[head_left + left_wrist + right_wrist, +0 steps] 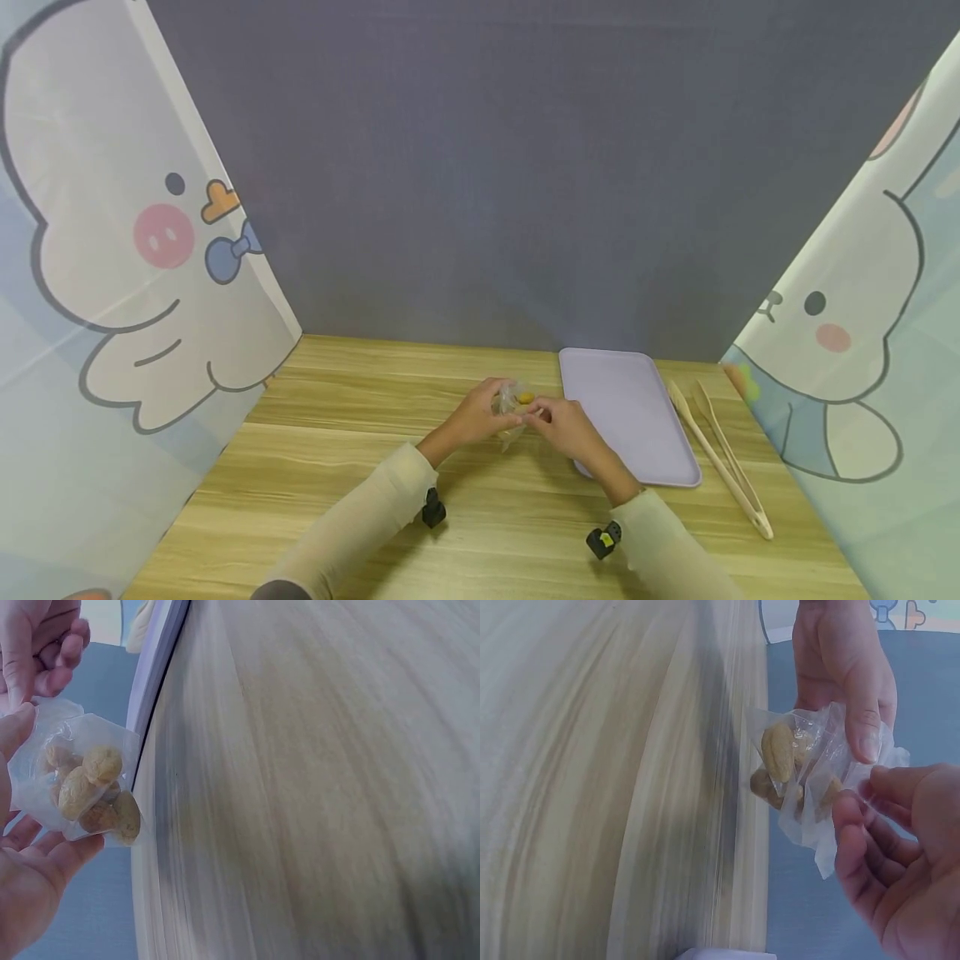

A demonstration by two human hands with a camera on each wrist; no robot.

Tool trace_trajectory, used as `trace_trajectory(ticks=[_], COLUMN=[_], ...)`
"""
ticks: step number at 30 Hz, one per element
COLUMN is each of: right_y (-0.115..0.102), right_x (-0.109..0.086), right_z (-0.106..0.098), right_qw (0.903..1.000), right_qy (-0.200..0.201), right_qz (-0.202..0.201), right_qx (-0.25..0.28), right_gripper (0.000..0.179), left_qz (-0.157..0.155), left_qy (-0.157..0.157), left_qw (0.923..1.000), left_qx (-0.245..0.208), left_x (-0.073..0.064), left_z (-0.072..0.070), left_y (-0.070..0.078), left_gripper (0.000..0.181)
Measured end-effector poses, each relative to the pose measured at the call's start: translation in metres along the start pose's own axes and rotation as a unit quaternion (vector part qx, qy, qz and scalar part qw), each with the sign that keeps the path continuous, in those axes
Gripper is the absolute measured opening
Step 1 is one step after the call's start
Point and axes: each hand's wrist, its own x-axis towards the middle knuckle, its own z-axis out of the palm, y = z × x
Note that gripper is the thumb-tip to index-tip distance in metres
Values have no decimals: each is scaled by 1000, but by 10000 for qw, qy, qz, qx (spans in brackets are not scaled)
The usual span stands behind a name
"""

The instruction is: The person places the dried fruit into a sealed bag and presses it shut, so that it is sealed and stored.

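A clear plastic bag (507, 400) with several tan, rounded, nut-like pieces (79, 791) in it is held between my two hands above the table. My left hand (474, 417) grips the bag, its thumb over the near side and its fingers beneath and behind. With thumb and forefinger, my right hand (566, 429) pinches the plastic at the bag's edge. In the right wrist view the pieces (778, 750) bulge at the bag's far end, away from the right fingertips. Whether the bag's mouth is open, I cannot tell.
A pale lilac tray (626, 417) lies on the wooden table (337, 442), just right of my right hand. Beside it, near the table's right side, is a pair of wooden tongs (760, 521). A grey backdrop (465, 183) rises behind the table, with cartoon-printed cloth at both sides.
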Motion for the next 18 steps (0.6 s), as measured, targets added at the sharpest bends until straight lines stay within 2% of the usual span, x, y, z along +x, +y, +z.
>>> trace_trajectory(ticks=[5, 9, 14, 18], right_y=[-1, -3, -7, -9], right_x=[1, 4, 9, 9], right_z=[-4, -11, -21, -29], right_qw=[9991, 9963, 9909, 9884], right_qy=[377, 742, 1078, 1137], right_qz=[-182, -418, -733, -884], right_qx=[-110, -143, -337, -474], right_gripper=[10, 9, 7, 5], left_qz=[-43, -190, -268, -262], left_qy=[26, -3, -258, -470], left_qw=[9996, 9981, 9937, 9942], left_qx=[-280, -584, -1061, -928], left_x=[-1, -1, -1, -4], left_z=[0, 0, 0, 0], left_y=[0, 0, 0, 1], left_gripper=[74, 79, 83, 89])
